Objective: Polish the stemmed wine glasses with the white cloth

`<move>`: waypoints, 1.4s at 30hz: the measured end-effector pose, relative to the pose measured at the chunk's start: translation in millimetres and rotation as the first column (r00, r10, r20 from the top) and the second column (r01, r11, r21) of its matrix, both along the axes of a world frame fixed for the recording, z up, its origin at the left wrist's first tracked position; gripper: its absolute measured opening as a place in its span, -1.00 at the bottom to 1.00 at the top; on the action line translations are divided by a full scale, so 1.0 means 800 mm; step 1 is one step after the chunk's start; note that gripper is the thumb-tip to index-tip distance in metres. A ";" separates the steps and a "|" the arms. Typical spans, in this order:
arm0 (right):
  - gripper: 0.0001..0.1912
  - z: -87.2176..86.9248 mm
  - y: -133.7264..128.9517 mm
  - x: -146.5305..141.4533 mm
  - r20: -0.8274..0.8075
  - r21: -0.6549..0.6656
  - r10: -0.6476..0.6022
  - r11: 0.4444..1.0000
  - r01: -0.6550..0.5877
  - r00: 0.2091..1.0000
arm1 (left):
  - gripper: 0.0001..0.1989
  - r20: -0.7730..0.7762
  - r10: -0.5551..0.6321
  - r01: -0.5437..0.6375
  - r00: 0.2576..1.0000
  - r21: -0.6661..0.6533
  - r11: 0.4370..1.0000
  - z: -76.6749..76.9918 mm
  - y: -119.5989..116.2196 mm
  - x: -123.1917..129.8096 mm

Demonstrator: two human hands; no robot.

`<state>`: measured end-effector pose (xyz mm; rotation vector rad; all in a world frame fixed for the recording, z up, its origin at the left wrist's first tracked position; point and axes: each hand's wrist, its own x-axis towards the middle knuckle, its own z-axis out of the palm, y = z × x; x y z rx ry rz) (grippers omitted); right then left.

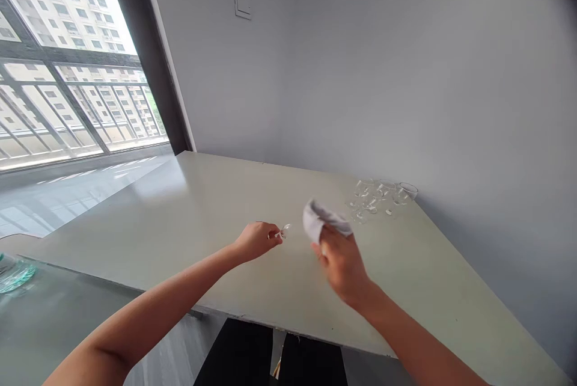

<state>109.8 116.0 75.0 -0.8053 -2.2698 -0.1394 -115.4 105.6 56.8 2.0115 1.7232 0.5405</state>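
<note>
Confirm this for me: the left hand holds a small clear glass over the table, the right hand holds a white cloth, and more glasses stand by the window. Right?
Not quite. The other glasses stand by the wall at the table's far right, not by the window. The head view shows it. The left hand does hold a small clear glass, the right hand a white cloth.

Both my arms are bare and reach forward, and they come closer together toward the hands. My left hand [256, 240] is stretched out further, the forearm is almost straight, the knuckles are up and the fingers are curled in with the tips pinched together at the front. My right hand [341, 263] is a little nearer to me and lifted, with the back of the hand turned to me, the wrist is bent slightly, and the fingers are closed in a loose fist
</note>
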 end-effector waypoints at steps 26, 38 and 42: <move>-0.75 -0.020 0.032 -0.080 -0.752 -0.432 -0.628 0.238 -0.870 0.201 | -0.86 0.213 0.087 -0.187 0.973 0.510 0.839 -0.004 0.005 0.064; -0.83 -0.048 0.040 -0.072 -0.770 -0.467 -0.534 0.099 -0.879 0.348 | -0.83 0.608 0.140 -0.353 0.781 0.244 0.903 -0.001 0.014 0.071; -0.83 -0.053 0.039 -0.070 -0.758 -0.356 -0.520 -0.175 -0.918 0.393 | -0.60 0.911 0.117 0.070 0.396 -0.156 0.985 0.008 0.027 0.052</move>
